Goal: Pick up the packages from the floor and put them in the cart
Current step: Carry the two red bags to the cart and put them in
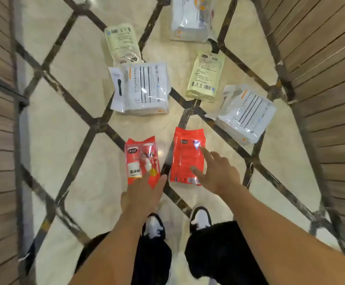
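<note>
1. Red plastic catches the eye first in the head view: two red packages lie flat and side by side on the cream marble floor (pixel 71 112), just ahead of the person's black-and-white shoes (pixel 200 220).
2. One, the left red package (pixel 141 159), shows its printed front; the left hand (pixel 144 192) covers its near edge with fingers together, and motion blur hides whether they grip it, so I cannot tell.
3. Beside it, the right red package (pixel 187 156) lies with its plain back up; the right hand (pixel 216 171) hovers over its right side, spread wide, forefinger and thumb apart, holding nothing.
4. Farther ahead lie two pale yellow packages (pixel 205 77), one left and one right, and three white packages (pixel 143 88) spread among them.
5. Wooden slatted panels (pixel 319 58) flank the floor on both sides.
</note>
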